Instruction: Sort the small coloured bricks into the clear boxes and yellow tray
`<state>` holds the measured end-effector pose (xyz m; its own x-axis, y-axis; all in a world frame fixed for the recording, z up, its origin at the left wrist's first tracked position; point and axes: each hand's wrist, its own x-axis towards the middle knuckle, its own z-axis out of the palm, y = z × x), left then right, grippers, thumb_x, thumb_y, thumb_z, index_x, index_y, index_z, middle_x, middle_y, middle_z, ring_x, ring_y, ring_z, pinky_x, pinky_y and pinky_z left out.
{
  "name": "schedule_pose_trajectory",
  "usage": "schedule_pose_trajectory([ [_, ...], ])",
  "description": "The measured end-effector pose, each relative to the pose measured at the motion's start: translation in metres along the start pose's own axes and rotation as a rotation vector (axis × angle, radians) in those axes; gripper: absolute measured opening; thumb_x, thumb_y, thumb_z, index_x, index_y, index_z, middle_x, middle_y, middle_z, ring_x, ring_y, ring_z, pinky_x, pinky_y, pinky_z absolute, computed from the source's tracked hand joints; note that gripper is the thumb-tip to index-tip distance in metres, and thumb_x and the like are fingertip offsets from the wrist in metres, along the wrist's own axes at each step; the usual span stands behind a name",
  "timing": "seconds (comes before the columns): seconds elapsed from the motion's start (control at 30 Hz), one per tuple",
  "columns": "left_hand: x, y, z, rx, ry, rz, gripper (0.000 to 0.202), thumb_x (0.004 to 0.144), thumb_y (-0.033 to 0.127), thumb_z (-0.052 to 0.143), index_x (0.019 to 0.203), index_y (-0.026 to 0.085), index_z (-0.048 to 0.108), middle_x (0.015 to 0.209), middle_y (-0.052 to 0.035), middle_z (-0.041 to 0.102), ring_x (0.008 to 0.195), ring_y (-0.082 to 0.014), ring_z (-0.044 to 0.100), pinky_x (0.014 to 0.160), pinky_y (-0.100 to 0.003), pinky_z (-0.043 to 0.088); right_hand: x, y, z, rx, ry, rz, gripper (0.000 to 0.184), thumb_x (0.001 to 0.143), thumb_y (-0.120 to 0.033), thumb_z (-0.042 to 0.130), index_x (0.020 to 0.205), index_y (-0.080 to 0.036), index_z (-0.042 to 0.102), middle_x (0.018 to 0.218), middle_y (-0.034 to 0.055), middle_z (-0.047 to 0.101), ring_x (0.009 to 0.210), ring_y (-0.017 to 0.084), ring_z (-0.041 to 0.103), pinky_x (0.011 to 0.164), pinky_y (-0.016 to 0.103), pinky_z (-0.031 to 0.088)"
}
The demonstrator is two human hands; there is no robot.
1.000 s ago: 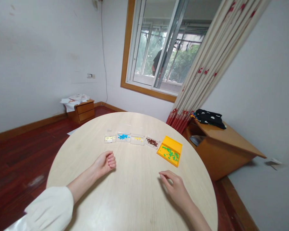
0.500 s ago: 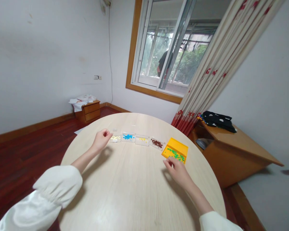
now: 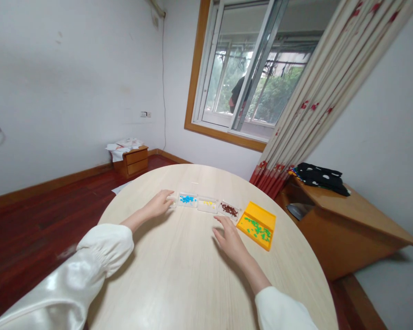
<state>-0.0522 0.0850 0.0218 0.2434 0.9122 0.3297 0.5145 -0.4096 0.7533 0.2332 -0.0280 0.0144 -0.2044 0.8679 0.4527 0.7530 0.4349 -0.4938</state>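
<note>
My left hand (image 3: 158, 205) reaches over the leftmost clear box (image 3: 173, 206), hiding most of it. Its fingers are stretched out, and whether they touch the box I cannot tell. Thumb and fingers apart, my right hand (image 3: 230, 237) hovers just in front of a clear box of small brown pieces (image 3: 230, 210); nothing shows in it. Between the hands are a clear box with small blue pieces (image 3: 187, 199) and one with a few yellow pieces (image 3: 209, 203). To the right lies an open yellow case (image 3: 259, 214) holding small green pieces (image 3: 258, 228).
The boxes stand in a row across the far part of a round pale wooden table (image 3: 179, 275). A wooden cabinet (image 3: 358, 224) with folded dark cloth (image 3: 321, 178) is at the right. Papers lie on a small drawer unit (image 3: 136, 160) beyond the table.
Both hands have gone from pinched fingers to stretched ones. My right hand has moved left, away from the yellow case; my left hand now covers more of the leftmost box. The view has shifted slightly.
</note>
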Motion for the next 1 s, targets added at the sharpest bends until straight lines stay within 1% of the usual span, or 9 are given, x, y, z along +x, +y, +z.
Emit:
schedule_pose_trajectory([
  [0.13, -0.019, -0.009, 0.01, -0.034, -0.022, 0.02, 0.031, 0.072, 0.033, 0.058, 0.099, 0.018, 0.062, 0.121, -0.0154, 0.057, 0.121, -0.03, 0.043, 0.108, -0.041, 0.024, 0.028, 0.001, 0.016, -0.079, -0.024, -0.017, 0.045, 0.08, -0.017, 0.045, 0.125, -0.015, 0.044, 0.124, 0.0147, 0.051, 0.12, 0.024, 0.044, 0.1, 0.044, 0.035],
  [0.33, -0.035, -0.02, 0.022, 0.462, -0.155, 0.042, 0.051, 0.085, 0.031, 0.039, 0.129, 0.007, 0.041, 0.142, -0.0199, 0.033, 0.134, -0.0281, 0.026, 0.111, -0.046, 0.013, 0.093, -0.017, 0.045, -0.299, -0.127, 0.012, 0.062, 0.078, -0.012, 0.042, 0.138, -0.006, 0.026, 0.144, 0.0178, 0.032, 0.134, 0.025, 0.025, 0.108, 0.044, 0.02],
  [0.47, -0.037, -0.014, 0.024, 0.589, -0.182, 0.051, 0.054, 0.086, 0.031, 0.035, 0.133, 0.002, 0.036, 0.142, -0.0222, 0.032, 0.135, -0.0273, 0.025, 0.111, -0.044, 0.014, 0.136, -0.027, 0.065, -0.41, -0.159, 0.015, 0.07, 0.075, -0.005, 0.04, 0.141, -0.004, 0.018, 0.149, 0.0172, 0.021, 0.137, 0.025, 0.015, 0.109, 0.046, 0.01],
  [0.53, -0.038, -0.012, 0.023, 0.589, -0.178, 0.04, 0.055, 0.086, 0.032, 0.036, 0.133, 0.003, 0.037, 0.142, -0.0226, 0.032, 0.134, -0.0277, 0.026, 0.111, -0.044, 0.015, 0.153, -0.031, 0.072, -0.454, -0.186, 0.016, 0.07, 0.074, -0.004, 0.041, 0.14, -0.003, 0.019, 0.148, 0.0189, 0.022, 0.137, 0.026, 0.016, 0.108, 0.049, 0.007],
  [0.6, -0.039, -0.013, 0.019, 0.585, -0.166, 0.02, 0.054, 0.086, 0.033, 0.038, 0.132, 0.005, 0.038, 0.142, -0.0222, 0.033, 0.134, -0.0278, 0.027, 0.11, -0.044, 0.015, 0.163, -0.035, 0.076, -0.483, -0.219, 0.009, 0.066, 0.074, -0.003, 0.041, 0.138, -0.004, 0.025, 0.144, 0.0209, 0.03, 0.134, 0.028, 0.023, 0.106, 0.052, 0.008],
  [0.7, -0.038, -0.018, 0.007, 0.564, -0.138, -0.02, 0.048, 0.086, 0.034, 0.039, 0.127, 0.01, 0.044, 0.14, -0.0194, 0.038, 0.133, -0.0268, 0.03, 0.11, -0.044, 0.015, 0.159, -0.043, 0.079, -0.494, -0.248, -0.04, 0.054, 0.077, -0.004, 0.041, 0.131, -0.007, 0.038, 0.131, 0.0204, 0.048, 0.124, 0.026, 0.04, 0.104, 0.05, 0.011],
  [0.8, -0.028, -0.02, -0.009, 0.508, -0.119, -0.05, 0.039, 0.087, 0.034, 0.037, 0.117, 0.015, 0.052, 0.133, -0.0168, 0.048, 0.129, -0.0264, 0.036, 0.11, -0.046, 0.014, 0.135, -0.054, 0.084, -0.497, -0.277, -0.105, 0.034, 0.081, -0.007, 0.041, 0.112, -0.01, 0.054, 0.11, 0.0163, 0.062, 0.108, 0.022, 0.053, 0.103, 0.044, 0.015],
  [0.9, -0.015, -0.011, -0.018, 0.452, -0.062, -0.069, 0.042, 0.088, 0.036, 0.034, 0.118, 0.012, 0.051, 0.132, -0.0189, 0.048, 0.13, -0.0276, 0.035, 0.11, -0.048, 0.013, 0.105, -0.065, 0.089, -0.502, -0.277, -0.143, 0.027, 0.084, -0.01, 0.041, 0.106, -0.01, 0.056, 0.103, 0.0148, 0.064, 0.102, 0.022, 0.054, 0.099, 0.039, 0.022],
  [1.0, -0.012, 0.007, -0.012, 0.402, 0.004, -0.037, 0.051, 0.088, 0.04, 0.033, 0.125, 0.008, 0.044, 0.136, -0.0198, 0.043, 0.131, -0.027, 0.033, 0.111, -0.045, 0.015, 0.089, -0.073, 0.091, -0.503, -0.234, -0.146, 0.026, 0.088, -0.013, 0.038, 0.107, -0.012, 0.055, 0.1, 0.0126, 0.063, 0.099, 0.022, 0.052, 0.093, 0.038, 0.026],
])
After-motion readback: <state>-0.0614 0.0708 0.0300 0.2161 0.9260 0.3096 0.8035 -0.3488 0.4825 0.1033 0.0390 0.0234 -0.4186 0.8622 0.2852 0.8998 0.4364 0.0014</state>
